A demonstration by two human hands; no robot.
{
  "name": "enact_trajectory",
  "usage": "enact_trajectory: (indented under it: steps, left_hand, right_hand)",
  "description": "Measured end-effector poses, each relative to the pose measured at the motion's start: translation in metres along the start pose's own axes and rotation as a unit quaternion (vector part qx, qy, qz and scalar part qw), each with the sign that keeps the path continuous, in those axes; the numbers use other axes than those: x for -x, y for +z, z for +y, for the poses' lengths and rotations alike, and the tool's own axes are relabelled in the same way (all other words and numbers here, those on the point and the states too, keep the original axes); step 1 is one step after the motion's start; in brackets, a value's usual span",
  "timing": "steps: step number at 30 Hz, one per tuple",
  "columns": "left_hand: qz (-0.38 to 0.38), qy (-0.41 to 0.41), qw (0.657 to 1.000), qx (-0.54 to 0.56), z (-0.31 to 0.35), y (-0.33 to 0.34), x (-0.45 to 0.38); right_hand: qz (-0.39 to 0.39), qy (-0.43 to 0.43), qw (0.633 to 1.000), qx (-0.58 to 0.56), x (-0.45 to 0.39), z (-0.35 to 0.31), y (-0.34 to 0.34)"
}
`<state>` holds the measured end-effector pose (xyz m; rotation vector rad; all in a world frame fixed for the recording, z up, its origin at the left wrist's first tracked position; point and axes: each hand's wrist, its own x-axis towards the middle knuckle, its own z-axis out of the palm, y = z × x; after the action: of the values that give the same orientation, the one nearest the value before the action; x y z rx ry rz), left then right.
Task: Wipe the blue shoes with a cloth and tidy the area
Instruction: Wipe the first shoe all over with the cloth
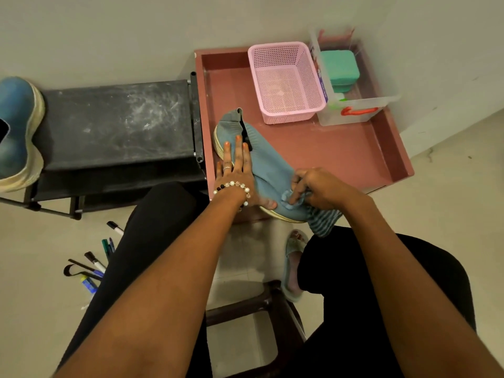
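A blue knit shoe (266,162) with a pale sole lies on the near left corner of the pink tray-top table (341,151), toe toward me. My left hand (234,170) rests flat along the shoe's left side and sole, holding it steady. My right hand (317,188) is closed on a blue striped cloth (324,221), pressing it on the toe end of the shoe. The cloth's tail hangs over the table's front edge. The second blue shoe (17,132) sits on the dusty black rack (117,124) at the far left.
A pink mesh basket (286,80) and a clear plastic box (354,105) with a green container stand at the tray's back. Markers and pens (95,260) lie on the floor at left. My legs, a sandalled foot (293,266) and a dark stool (259,304) are below.
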<state>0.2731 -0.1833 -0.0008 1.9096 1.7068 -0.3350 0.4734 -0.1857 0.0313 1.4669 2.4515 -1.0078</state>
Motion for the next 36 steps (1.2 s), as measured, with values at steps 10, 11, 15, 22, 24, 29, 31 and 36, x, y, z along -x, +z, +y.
enact_trajectory:
  steps: [10,11,15,22,24,29,31,36]
  left_hand:
    - [-0.010,0.001,1.000,-0.004,0.002,-0.004,0.003]
    - [-0.010,0.002,1.000,-0.004,0.002,-0.005,0.003]
    - [-0.011,-0.002,1.000,0.000,0.002,-0.005,0.004]
    - [-0.012,-0.009,1.000,0.009,0.005,-0.004,0.002]
    - [-0.012,-0.014,1.000,0.005,0.004,-0.003,0.001]
    - [-0.009,-0.008,1.000,0.012,0.002,-0.002,0.000]
    - [-0.010,-0.002,1.000,0.016,0.001,-0.003,0.000]
    - [0.009,0.003,1.000,0.006,0.001,-0.001,0.004]
  right_hand:
    - [0.217,0.056,0.974,-0.043,-0.015,-0.016,-0.035]
    - [0.259,0.040,0.965,-0.026,-0.028,-0.021,-0.029]
    - [0.177,-0.008,0.975,0.133,-0.057,-0.029,0.020]
    - [0.047,0.083,0.980,0.175,-0.021,-0.018,0.010]
    - [-0.009,0.118,0.984,0.131,-0.006,-0.016,0.009]
    - [-0.020,0.137,0.971,-0.194,0.030,-0.005,-0.015]
    - [0.073,0.162,0.929,-0.325,0.040,0.000,-0.019]
    - [0.291,0.157,0.841,-0.428,0.023,0.006,-0.019]
